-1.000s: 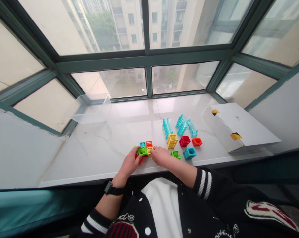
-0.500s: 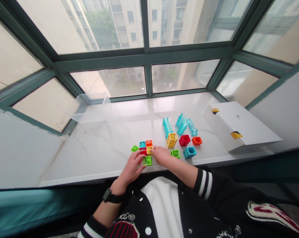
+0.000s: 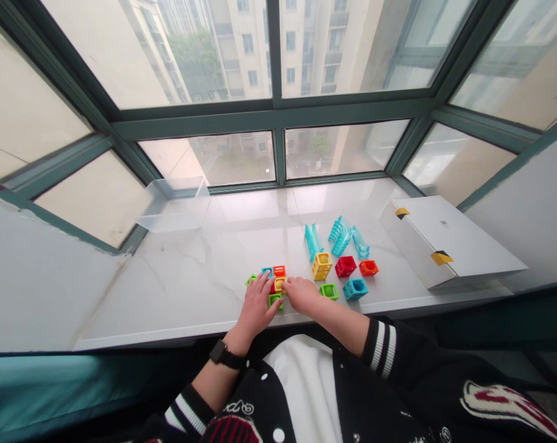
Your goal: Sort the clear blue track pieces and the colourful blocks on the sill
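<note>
Near the sill's front edge lies a cluster of joined hollow toy blocks. It shows a yellow block [image 3: 280, 284], an orange block [image 3: 279, 271], a blue block [image 3: 267, 271] and a green block [image 3: 274, 301]. My left hand [image 3: 256, 307] lies over the cluster's left side, fingers stretched out and thumb apart beside the green block. Its fingers hide most of a red block and part of another green block [image 3: 249, 280]. From the right, my right hand [image 3: 300, 294] has its fingers curled, pinching the yellow block's side.
Right of my hands stand loose blocks: yellow [image 3: 322, 266], red [image 3: 345, 266], orange [image 3: 368, 267], blue [image 3: 355, 289] and green [image 3: 329, 291]. Clear teal track pieces [image 3: 340, 236] lie behind them. A white box [image 3: 463, 237] sits far right; a transparent bin [image 3: 177, 212] stands back left.
My left hand has shifted forward and right over the cluster, its fingers now covering more of the red block. My right hand stays at the yellow block. The view has tilted slightly.
</note>
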`<move>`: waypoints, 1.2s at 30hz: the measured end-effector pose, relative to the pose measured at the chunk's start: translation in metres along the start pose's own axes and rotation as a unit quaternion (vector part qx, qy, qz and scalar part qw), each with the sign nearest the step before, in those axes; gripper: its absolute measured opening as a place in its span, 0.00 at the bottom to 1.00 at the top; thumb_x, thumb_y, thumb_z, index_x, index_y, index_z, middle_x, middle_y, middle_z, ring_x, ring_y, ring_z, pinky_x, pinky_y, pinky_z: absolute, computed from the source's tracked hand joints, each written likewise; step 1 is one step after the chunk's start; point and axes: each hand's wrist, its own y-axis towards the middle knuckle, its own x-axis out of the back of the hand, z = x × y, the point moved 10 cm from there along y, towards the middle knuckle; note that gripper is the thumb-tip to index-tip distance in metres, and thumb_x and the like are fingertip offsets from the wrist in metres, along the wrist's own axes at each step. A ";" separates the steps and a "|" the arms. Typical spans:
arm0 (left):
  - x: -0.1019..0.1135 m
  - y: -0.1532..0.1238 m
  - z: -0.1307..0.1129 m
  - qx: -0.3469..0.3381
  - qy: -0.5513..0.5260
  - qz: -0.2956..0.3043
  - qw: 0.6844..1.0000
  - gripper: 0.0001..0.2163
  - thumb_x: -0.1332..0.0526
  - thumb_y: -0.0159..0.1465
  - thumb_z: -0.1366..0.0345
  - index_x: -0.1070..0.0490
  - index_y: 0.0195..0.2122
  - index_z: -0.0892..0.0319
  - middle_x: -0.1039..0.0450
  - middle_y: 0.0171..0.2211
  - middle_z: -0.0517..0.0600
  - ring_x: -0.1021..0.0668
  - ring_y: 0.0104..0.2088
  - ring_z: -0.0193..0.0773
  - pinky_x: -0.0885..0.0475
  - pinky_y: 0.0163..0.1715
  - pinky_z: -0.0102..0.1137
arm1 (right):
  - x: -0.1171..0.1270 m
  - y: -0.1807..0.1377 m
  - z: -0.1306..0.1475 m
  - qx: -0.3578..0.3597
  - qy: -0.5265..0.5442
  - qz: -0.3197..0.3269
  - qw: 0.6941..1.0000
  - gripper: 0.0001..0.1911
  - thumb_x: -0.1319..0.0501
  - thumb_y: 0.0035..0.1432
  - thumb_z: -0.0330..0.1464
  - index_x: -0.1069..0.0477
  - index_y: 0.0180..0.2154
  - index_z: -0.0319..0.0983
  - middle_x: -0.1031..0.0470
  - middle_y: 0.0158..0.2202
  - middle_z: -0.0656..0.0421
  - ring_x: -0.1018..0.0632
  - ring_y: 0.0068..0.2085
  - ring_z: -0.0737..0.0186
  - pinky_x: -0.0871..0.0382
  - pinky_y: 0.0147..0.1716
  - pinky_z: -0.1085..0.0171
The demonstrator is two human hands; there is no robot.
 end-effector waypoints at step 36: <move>-0.030 0.018 -0.002 -0.055 0.128 0.070 0.988 0.28 0.50 0.76 0.53 0.43 0.75 0.55 0.41 0.74 0.55 0.40 0.75 0.53 0.47 0.73 0.57 | 0.053 -0.032 -0.039 -0.007 0.164 -0.098 0.982 0.03 0.37 0.66 0.32 0.24 0.38 0.40 0.18 0.40 0.54 0.20 0.42 0.57 0.34 0.38 0.64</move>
